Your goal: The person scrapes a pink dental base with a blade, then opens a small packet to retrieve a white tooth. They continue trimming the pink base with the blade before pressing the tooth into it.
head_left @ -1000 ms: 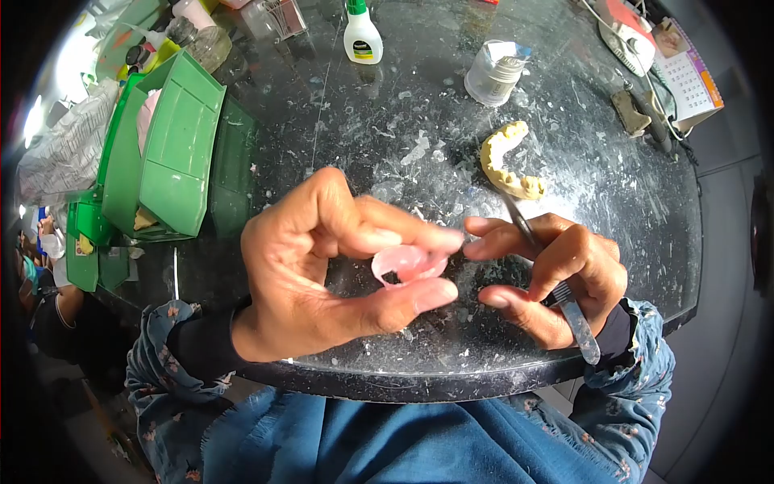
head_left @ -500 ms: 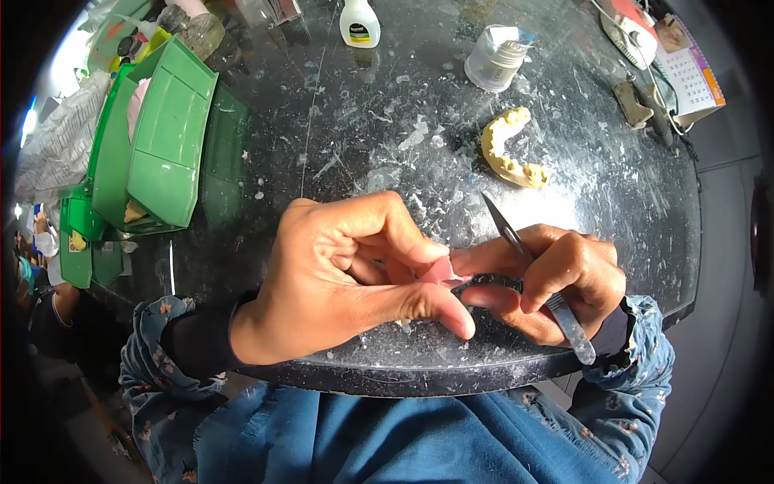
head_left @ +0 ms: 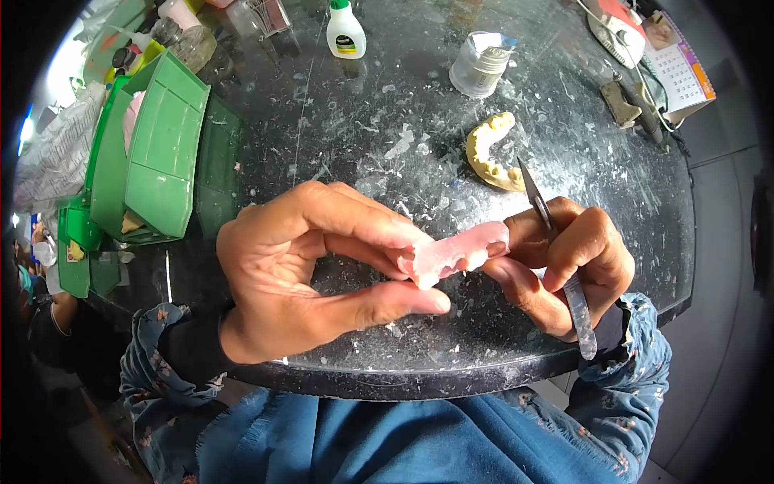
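Observation:
A pink denture piece, with an uneven lower edge and a few pale tooth-like bits, is held up between my two hands above the table's front edge. The thumb and fingertips of my left hand pinch its left end. My right hand pinches the right end with thumb and index finger. Tucked across that hand's fingers is a small knife, its pointed dark blade aimed up and away and its pale speckled handle hanging below. Just beyond the blade tip lies a cream horseshoe-shaped dental cast with teeth.
Green bins stand at the left. Toward the back are a white bottle with a green cap and a clear plastic cup. A red-and-white device and a desk calendar sit at the right. Scraps litter the dark table.
The pink denture piece, mostly hidden between my fingers before, now shows broadside. My hands have spread further apart along it, the left moving leftward. The knife has tipped more upright.

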### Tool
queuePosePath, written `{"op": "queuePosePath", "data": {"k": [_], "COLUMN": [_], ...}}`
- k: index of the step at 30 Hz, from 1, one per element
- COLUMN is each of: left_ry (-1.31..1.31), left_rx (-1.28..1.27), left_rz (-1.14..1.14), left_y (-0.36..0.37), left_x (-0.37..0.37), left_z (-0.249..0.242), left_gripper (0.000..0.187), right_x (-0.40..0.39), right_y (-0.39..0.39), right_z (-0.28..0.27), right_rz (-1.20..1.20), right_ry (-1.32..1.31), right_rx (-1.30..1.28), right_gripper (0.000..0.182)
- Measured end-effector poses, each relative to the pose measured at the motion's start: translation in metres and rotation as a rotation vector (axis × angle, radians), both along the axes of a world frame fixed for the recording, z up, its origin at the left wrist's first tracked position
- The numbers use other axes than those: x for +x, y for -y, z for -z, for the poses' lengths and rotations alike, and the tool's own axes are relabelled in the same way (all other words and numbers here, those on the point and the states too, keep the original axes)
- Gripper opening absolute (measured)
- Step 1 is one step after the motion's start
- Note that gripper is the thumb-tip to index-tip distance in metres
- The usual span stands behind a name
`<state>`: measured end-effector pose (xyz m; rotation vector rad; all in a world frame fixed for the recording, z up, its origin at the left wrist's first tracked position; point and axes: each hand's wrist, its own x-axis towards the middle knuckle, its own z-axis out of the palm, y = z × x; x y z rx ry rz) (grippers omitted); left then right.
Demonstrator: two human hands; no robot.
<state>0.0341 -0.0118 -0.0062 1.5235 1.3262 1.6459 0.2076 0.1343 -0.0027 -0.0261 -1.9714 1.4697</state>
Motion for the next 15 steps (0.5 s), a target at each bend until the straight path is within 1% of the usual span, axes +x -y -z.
{"op": "queuePosePath", "data": {"k": [7,15], "left_ry": [0.033,0.02], "left_rx": [-0.041,-0.028], "left_rz": [-0.028,-0.032], "left_y": [0.0003,0.0007], "left_x": [0.0008,-0.0019], "left_z": [-0.0004,0.0023], "left_gripper": [0.046,0.04], "right_x": [0.0006,0.0002], "right_y": [-0.0005,-0.001], "right_z": [0.0042,-0.0028], "right_rz": [-0.006,-0.012], "right_ry": [-0.02,0.033], "right_rx": [0.039,0.12], "right_gripper": [0.031,0.031]}}
